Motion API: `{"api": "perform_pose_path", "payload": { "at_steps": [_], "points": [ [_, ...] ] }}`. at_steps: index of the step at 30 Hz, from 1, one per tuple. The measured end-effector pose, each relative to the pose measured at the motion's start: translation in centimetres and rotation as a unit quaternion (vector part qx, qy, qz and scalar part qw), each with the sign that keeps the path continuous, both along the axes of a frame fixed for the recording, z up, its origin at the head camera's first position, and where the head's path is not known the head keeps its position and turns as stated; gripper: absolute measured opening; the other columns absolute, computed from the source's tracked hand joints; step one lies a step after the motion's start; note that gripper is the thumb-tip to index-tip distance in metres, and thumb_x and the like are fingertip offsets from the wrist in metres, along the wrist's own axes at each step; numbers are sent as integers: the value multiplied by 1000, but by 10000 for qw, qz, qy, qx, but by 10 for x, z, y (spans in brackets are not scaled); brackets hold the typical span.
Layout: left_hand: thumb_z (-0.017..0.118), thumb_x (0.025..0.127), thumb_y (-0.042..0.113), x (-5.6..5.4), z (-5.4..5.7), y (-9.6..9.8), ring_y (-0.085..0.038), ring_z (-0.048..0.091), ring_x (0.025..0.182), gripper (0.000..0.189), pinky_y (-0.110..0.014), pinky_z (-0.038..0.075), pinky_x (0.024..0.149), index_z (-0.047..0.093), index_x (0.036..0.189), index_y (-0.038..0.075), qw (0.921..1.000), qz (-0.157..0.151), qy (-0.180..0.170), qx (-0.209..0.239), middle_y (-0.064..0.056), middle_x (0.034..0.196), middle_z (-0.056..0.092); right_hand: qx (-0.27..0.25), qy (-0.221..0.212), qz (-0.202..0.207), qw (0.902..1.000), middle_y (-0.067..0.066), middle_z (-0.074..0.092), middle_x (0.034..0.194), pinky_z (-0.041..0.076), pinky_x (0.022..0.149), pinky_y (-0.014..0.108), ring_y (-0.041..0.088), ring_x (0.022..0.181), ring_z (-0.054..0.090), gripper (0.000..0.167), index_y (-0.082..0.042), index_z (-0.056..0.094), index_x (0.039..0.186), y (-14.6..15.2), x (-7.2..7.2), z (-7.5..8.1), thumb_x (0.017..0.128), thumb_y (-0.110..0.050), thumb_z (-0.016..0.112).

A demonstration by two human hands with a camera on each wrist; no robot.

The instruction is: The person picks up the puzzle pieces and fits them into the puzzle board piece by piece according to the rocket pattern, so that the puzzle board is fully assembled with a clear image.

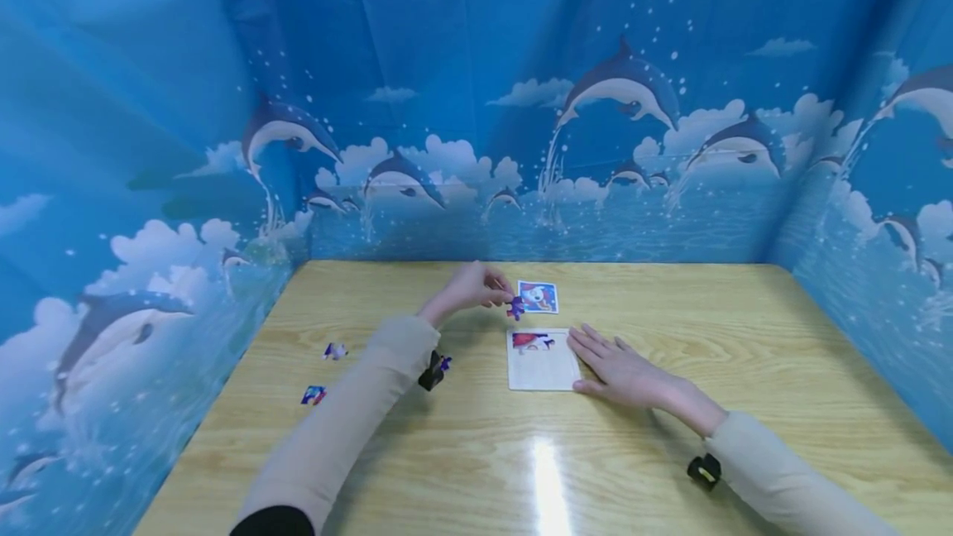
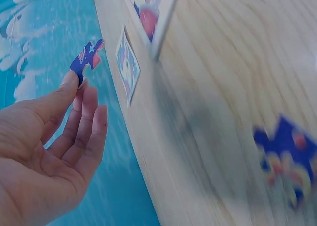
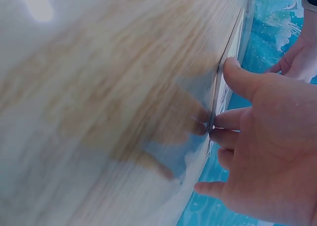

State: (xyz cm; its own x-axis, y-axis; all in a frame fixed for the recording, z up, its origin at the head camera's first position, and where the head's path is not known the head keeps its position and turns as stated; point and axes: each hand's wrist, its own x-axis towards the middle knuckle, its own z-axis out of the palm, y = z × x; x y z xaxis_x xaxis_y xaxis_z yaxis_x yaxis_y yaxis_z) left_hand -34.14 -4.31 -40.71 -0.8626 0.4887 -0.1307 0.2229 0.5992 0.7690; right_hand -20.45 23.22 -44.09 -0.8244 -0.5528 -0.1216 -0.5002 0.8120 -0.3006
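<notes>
My left hand (image 1: 471, 286) pinches a purple jigsaw piece (image 1: 515, 308) between thumb and fingertips, raised over the far part of the table. In the left wrist view this jigsaw piece (image 2: 88, 56) shows a pale star on dark blue-purple. Just right of it lies a small picture card (image 1: 547, 309) with a white figure. Nearer me is the white puzzle board (image 1: 543, 375), with red and white jigsaw pieces (image 1: 530, 342) in its upper left part. My right hand (image 1: 621, 370) rests at the board's right edge, fingers extended and thumb at the lower corner.
Two loose jigsaw pieces lie at the left of the wooden table (image 1: 633, 470), one pale purple (image 1: 335, 351), one blue and red (image 1: 314, 394). Another purple piece (image 1: 445, 363) lies beside the left wrist camera (image 1: 430, 373). A dolphin-printed curtain (image 1: 476, 106) borders the table's back and sides.
</notes>
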Motion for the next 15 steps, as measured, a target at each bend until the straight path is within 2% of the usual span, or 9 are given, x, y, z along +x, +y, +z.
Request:
{"api": "perform_pose_path", "payload": {
  "at_steps": [7,12,15],
  "points": [
    [76,93,20,6,-6,32,-27,73,93,8,-39,61,81,74,92,12,9995,-309,75,-25,-4,88,75,9,54,0,10000,25,22,163,18,114,73,46,151,17,73,3,29,156,0,0,-1,104,-41,55],
    [77,92,21,12,-15,52,-18,72,85,7,-30,60,75,75,90,15,9993,-348,22,-112,0,87,74,-8,94,0,10000,25,24,163,19,114,74,46,151,18,73,3,29,156,0,0,-1,104,-40,56],
    [78,91,22,16,-22,61,-12,68,79,7,-24,57,72,75,88,16,9987,-412,166,-257,4,85,73,-7,125,21,9999,26,24,163,20,114,74,46,150,18,73,3,29,156,1,0,-2,104,-39,56]
  ]
}}
